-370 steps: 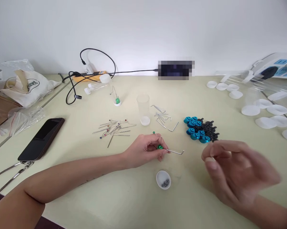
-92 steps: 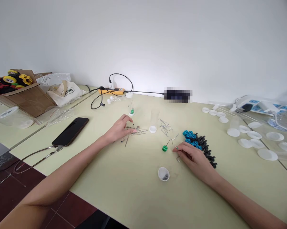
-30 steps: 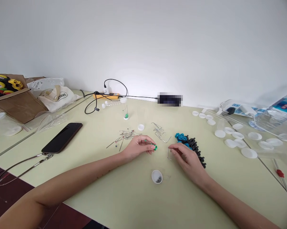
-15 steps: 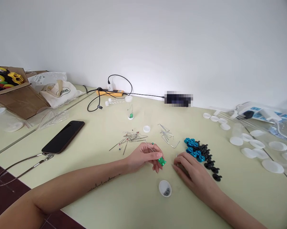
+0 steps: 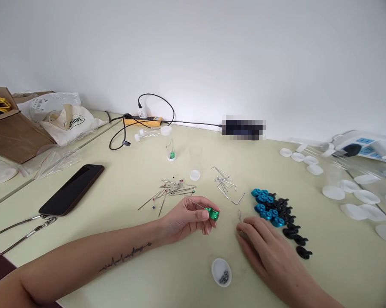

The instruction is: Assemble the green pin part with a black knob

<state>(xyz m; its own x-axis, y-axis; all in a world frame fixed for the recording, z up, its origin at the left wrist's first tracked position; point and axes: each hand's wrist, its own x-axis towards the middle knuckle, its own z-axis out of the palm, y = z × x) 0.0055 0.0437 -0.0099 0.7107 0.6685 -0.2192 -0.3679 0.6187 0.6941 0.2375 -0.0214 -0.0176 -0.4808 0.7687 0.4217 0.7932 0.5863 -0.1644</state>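
Observation:
My left hand [image 5: 193,216] pinches a small shiny green metal part [image 5: 212,214] between thumb and fingers, and a thin metal wire runs from it up to the left. Close by on the right, my right hand [image 5: 265,241] rests on the table with its fingers closed on a thin metal rod that looks like a hex key [image 5: 239,215], its upper end sticking out. Between and below the hands sits a white cap [image 5: 216,273] holding small dark metal screws. Bent hex keys [image 5: 223,183] lie beyond, and a pile of thin wires with coloured beads [image 5: 172,190] is to their left.
Blue metal parts [image 5: 266,205] and black plastic pieces [image 5: 292,231] lie right of my right hand. A clear tube [image 5: 171,147] holds another green part. A phone [image 5: 72,190] lies left, a cardboard box [image 5: 15,134] behind it. White caps [image 5: 366,196] and a power strip are far right.
The view has shifted, moving most things slightly in frame. The green part has turned in my left hand and lies more level. My right hand keeps its hold on the rod, more of which shows.

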